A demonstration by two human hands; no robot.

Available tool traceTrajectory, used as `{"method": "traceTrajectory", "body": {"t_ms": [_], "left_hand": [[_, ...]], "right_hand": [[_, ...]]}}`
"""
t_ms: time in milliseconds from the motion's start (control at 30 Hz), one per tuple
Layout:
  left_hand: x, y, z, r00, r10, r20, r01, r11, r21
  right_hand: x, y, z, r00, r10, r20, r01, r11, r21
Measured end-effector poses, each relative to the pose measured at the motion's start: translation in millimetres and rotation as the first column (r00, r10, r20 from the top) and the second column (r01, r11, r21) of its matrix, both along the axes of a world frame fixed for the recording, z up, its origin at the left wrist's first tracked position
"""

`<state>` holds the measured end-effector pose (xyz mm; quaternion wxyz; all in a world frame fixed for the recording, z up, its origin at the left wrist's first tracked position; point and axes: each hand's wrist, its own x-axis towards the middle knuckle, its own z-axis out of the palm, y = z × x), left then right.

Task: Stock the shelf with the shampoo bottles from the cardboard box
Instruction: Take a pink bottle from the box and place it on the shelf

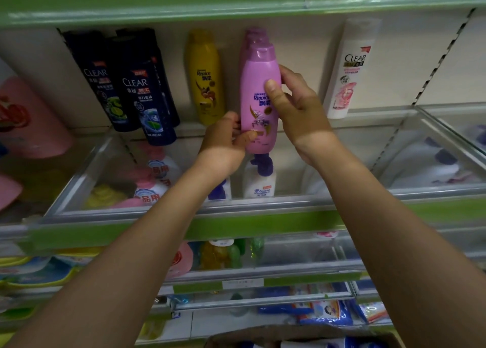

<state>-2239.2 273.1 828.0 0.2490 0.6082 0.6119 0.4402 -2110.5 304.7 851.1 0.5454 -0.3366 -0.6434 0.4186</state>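
Note:
A purple Rejoice shampoo bottle (259,103) stands upright at the front of the upper shelf (368,119), with more purple bottles (253,36) lined up behind it. My left hand (226,140) grips its lower left side. My right hand (294,103) wraps its right side, thumb across the label. The cardboard box (302,333) shows at the bottom edge, with blue and white items inside.
On the same shelf stand dark blue Clear bottles (136,90) at left, a yellow Rejoice bottle (206,76), and a white Clear bottle (349,69) at right. Clear plastic fences (184,211) front the lower shelves, which hold pump bottles and refill packs.

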Motion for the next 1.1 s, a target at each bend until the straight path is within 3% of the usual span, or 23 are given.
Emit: {"method": "traceTrajectory", "body": {"t_ms": [333,500,667,800,967,1100], "left_hand": [[-2.0,-9.2,4.6,1.000,-0.025,0.014,0.025,0.999,-0.025],[-7.0,-12.6,2.4,0.997,-0.021,0.079,0.029,0.994,-0.106],[-8.6,-32.5,3.9,0.997,0.062,0.044,-0.055,0.988,-0.147],[2.3,-70.6,17.7,0.989,0.127,0.075,-0.121,0.990,-0.078],[33.8,-150.5,30.5,0.988,0.024,0.151,-0.028,0.999,0.027],[58.3,-201.6,13.6,0.982,-0.006,0.190,0.007,1.000,-0.002]], "right_hand": [[2.7,-3.0,3.2,0.999,0.045,0.019,-0.044,0.997,-0.065],[14.0,-10.3,6.6,0.999,0.008,0.047,-0.004,0.997,-0.077],[34.7,-34.1,-1.2,0.993,-0.099,0.060,0.108,0.982,-0.157],[51.4,-70.1,-4.5,0.997,-0.073,0.021,0.076,0.980,-0.183],[75.1,-125.3,-10.5,0.999,-0.019,-0.038,0.012,0.982,-0.187],[92.8,-170.1,-22.6,0.997,0.037,-0.071,-0.052,0.973,-0.224]]}}
